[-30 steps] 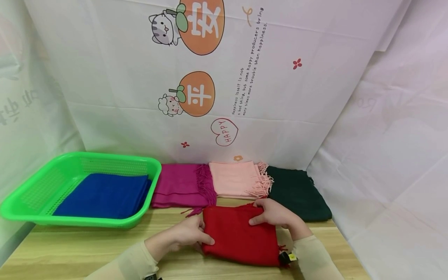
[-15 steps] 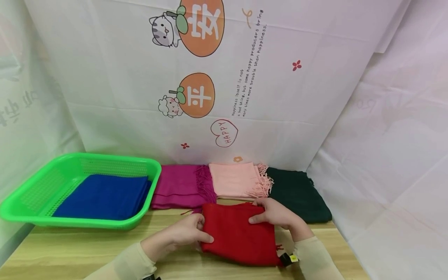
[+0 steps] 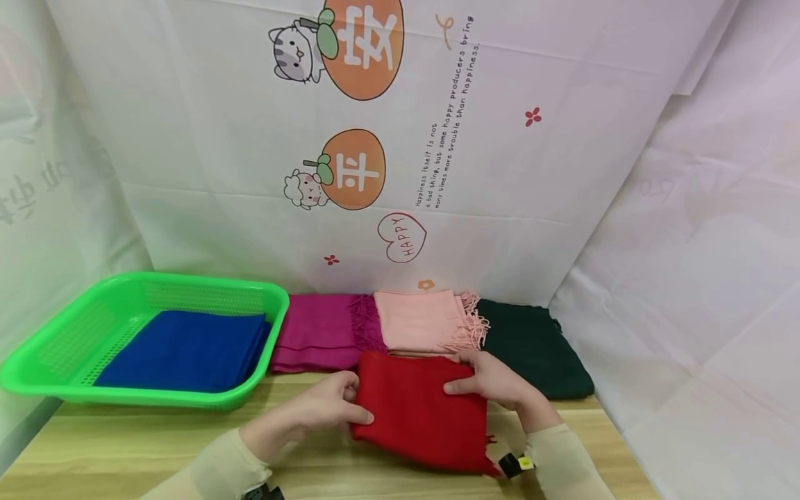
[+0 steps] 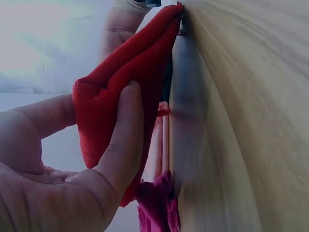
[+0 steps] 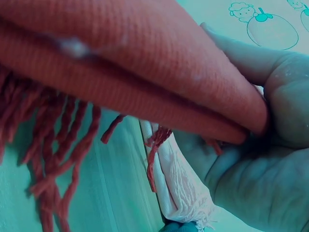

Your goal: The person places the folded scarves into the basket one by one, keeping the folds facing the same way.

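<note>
A folded red scarf [image 3: 419,410] with fringe is held between my two hands, tilted, its left side raised off the wooden table. My left hand [image 3: 321,406] pinches its left edge, thumb on top and fingers underneath. At the far right corner my right hand [image 3: 490,382] grips it, the thumb lying across the top. In the left wrist view the folded layers of the red scarf [image 4: 130,82] sit between thumb and fingers, above the table. Twisted fringe [image 5: 63,140] hangs below the scarf in the right wrist view.
A green plastic basket [image 3: 259,375] at the left contains a folded blue scarf [image 3: 187,351]. Along the back wall lie a magenta scarf [image 3: 319,330], a pink scarf [image 3: 415,323] and a dark green scarf [image 3: 531,347], all folded. White printed cloth [image 3: 487,229] encloses the table [image 3: 325,462].
The red scarf's left side has risen and shifted slightly left with my left hand, and it tilts more. My right hand stays at the far right corner, nearly still.
</note>
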Motion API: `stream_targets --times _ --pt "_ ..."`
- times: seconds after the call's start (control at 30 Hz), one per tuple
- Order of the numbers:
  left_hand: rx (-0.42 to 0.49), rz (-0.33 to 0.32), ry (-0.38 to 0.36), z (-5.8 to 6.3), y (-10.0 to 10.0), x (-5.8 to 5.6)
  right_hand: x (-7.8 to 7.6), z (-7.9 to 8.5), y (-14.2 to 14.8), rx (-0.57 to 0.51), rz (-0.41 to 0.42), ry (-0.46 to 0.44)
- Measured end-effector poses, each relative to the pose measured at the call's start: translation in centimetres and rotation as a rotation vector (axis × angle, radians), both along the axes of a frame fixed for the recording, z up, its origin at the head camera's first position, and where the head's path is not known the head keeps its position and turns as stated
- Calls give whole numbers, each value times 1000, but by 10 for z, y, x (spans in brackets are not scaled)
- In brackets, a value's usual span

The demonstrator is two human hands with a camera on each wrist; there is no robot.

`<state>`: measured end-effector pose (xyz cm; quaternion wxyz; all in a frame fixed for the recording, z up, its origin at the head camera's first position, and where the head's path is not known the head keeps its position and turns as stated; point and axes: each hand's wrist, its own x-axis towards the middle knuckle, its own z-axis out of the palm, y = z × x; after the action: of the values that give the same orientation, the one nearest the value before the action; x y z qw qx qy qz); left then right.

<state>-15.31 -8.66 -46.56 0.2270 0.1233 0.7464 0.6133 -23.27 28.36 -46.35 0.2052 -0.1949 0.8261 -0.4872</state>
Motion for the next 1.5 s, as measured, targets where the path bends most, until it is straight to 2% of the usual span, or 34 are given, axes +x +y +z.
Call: stream_targets --times 0.37,0.53,0.7,0.9,1.2,1.5 --pt "47 -1 16 2 -12 3 4 5 -8 -30 -15 18" --pt "85 -15 -1 4 -19 3 7 6 -14 -62 -31 -6" --pt "118 -23 -10 5 -27 5 8 5 -22 -108 -13 -33" --pt "99 -17 16 9 -36 5 10 4 -30 -141 -21 -42" --pt "73 -22 48 22 -49 6 15 7 -42 -153 -72 -25" --pt "19 32 74 30 -61 10 12 17 -54 -194 -64 -29"
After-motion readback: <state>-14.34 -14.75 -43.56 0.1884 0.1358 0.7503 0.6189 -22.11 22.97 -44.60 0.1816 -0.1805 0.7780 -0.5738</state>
